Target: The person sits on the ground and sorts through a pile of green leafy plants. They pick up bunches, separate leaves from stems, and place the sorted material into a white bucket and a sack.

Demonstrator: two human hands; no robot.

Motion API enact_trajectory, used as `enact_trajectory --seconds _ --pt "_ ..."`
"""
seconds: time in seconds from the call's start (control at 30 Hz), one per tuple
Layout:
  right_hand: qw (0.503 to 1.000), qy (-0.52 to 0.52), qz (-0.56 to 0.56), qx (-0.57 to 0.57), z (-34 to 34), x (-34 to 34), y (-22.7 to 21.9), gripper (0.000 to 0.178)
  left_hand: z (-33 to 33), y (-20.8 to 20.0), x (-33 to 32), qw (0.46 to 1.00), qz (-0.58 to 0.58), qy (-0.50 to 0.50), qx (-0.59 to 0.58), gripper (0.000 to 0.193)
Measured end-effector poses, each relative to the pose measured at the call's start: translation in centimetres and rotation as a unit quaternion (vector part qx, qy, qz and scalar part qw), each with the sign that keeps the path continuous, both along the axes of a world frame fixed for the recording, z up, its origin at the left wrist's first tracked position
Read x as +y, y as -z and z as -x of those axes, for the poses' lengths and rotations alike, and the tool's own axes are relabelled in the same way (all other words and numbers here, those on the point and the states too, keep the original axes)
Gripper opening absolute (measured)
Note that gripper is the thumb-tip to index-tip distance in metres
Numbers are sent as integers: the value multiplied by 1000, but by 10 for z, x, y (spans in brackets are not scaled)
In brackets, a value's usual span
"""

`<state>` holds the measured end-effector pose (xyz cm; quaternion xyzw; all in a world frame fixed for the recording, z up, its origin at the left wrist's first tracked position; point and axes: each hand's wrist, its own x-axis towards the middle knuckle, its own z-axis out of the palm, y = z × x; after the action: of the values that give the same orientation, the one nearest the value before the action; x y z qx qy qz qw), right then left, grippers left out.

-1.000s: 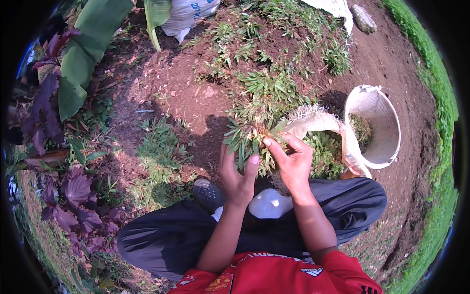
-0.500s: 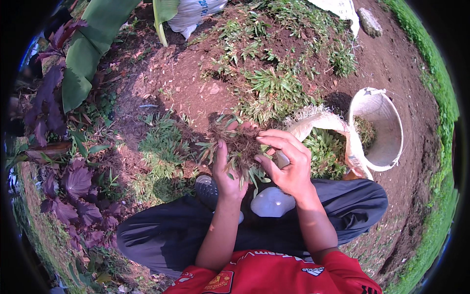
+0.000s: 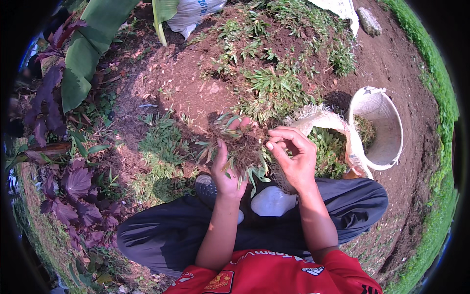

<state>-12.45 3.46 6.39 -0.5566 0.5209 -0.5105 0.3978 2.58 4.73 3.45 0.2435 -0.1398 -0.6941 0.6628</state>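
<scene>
A clump of uprooted grass (image 3: 245,147), brown matted roots facing up and green blades hanging out at its edges, rests in my left hand (image 3: 228,179). The left fingers wrap around its far side, with the thumb along its left. Just right of the clump, my right hand (image 3: 297,159) has thumb and forefinger drawn together in a pinch by the root fringe. Whatever sits between those fingertips is too small to make out. Both hands are above my feet, between my bent knees.
To the right, an off-white bucket (image 3: 384,132) lies tipped on the soil beside an open woven sack (image 3: 355,152) and grass (image 3: 327,152). Low grass patches (image 3: 166,139) grow ahead. Purple-leaved plants (image 3: 78,183) and a broad green leaf (image 3: 90,49) stand left; a stone (image 3: 369,22) lies far right.
My right hand has drawn back slightly to the right from the roots, its fingers closing into a pinch. The left hand keeps the clump in nearly the same place.
</scene>
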Motion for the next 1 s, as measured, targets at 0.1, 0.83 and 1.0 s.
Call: enact_trajectory --seconds 0.1,0.83,1.0 --pt "987 -57 96 118 4 5 -16 35 1 -2 2 997 17 3 -79 63" --pt "959 269 -45 81 130 -12 -25 25 1 1 2 998 -58 5 -40 60" --pt "820 473 -142 289 219 -4 -7 28 7 -11 6 995 -74 50 32 63"
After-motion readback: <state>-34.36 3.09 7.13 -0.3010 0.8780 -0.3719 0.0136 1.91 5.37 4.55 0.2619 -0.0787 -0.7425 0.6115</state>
